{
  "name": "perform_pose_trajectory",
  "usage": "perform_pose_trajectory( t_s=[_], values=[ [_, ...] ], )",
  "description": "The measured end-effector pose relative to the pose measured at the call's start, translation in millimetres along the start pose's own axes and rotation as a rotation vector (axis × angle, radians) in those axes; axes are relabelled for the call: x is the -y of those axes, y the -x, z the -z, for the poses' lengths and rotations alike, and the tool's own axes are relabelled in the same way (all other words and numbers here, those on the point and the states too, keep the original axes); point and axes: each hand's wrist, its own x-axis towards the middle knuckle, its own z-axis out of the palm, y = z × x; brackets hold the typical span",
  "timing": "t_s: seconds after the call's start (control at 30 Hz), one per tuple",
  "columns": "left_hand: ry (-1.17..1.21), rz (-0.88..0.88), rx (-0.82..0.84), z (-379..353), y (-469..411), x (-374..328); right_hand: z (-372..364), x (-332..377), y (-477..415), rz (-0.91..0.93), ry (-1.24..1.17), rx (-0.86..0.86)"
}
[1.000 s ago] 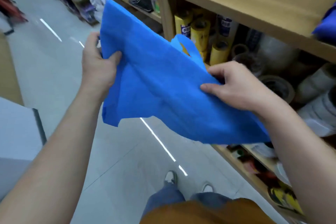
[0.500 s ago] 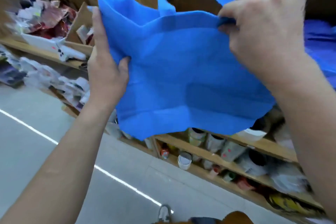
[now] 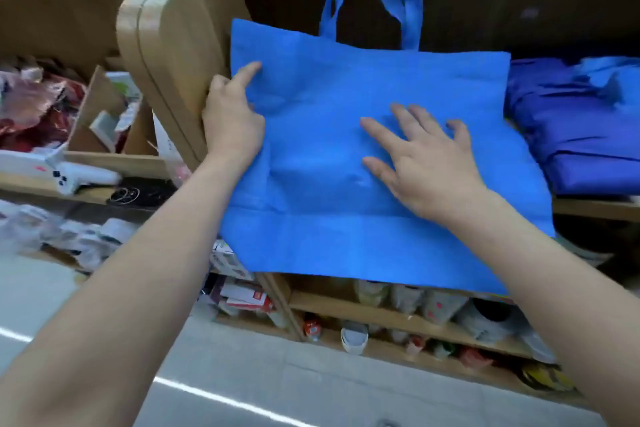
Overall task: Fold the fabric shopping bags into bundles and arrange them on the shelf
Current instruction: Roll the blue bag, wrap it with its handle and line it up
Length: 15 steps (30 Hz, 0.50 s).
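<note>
Wooden shelf, shop aisle; blue bag spread on it; right hand grip released, left hand unclear.

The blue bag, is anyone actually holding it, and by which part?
The right hand only presses flat mid-panel on the blue bag. The left hand sits at its left edge, index finger on top; a pinch there cannot be told.

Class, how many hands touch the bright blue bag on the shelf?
2. The left hand holds the blue bag at its left edge; the right hand lies flat on its middle. None seems hidden.
</note>
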Motion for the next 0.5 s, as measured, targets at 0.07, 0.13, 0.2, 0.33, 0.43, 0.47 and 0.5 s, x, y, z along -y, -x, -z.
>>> perform_pose_trajectory(
  t_s=[0.07,0.13,0.2,0.33,0.43,0.47,0.5],
  values=[
    [-0.054,-0.043,-0.004,0.4,-3.0,-4.2,-8.3,-6.3,-12.9,-0.069,-0.074,0.157],
    [-0.211,-0.136,-0.003,4.5,-3.8,-4.1,-11.1,-8.5,-26.6,-0.051,-0.105,0.199],
    [-0.408,-0.354,-0.048,10.8,0.1,-2.6,-12.0,-11.3,-41.8,-0.049,-0.130,0.257],
    [-0.026,-0.439,0.576,44.7,30.8,-18.0,-15.7,-17.1,-67.1,-0.073,-0.168,0.306],
    [-0.071,-0.355,1.073,54.8,55.1,-11.2,-20.4,-19.0,-77.2,-0.091,-0.171,0.290],
    [-0.163,-0.433,1.048,51.3,59.0,-3.5,-21.2,-17.8,-78.7,-0.104,-0.173,0.288],
    [-0.212,-0.500,0.987,47.5,60.8,1.5,-21.5,-16.1,-79.6,-0.113,-0.173,0.259]
  ],
)
